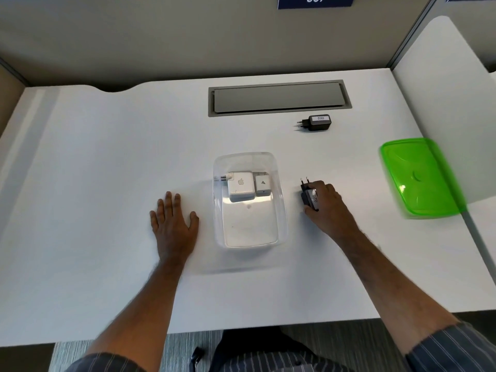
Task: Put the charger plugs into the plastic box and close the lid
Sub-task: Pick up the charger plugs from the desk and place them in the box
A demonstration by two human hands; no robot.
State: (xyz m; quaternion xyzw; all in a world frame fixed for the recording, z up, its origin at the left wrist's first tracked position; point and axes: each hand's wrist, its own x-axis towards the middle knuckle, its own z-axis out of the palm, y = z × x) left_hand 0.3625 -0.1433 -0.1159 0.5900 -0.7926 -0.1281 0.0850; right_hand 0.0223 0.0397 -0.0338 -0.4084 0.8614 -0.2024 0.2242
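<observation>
A clear plastic box [249,237] stands open in the middle of the white desk. Inside it, at the far end, lie a large white charger [240,186] and a smaller white charger [262,185] side by side. My right hand [327,205] is closed around a black charger plug [308,196] on the desk just right of the box, its prongs pointing away from me. Another black charger plug [318,122] with a white label lies farther back. The green lid [420,177] rests at the right edge of the desk. My left hand [173,221] lies flat on the desk left of the box, fingers spread.
A grey cable hatch [279,99] is set into the desk at the back. Beige partition walls [188,36] close off the back, and a white divider [442,89] stands at the right behind the lid.
</observation>
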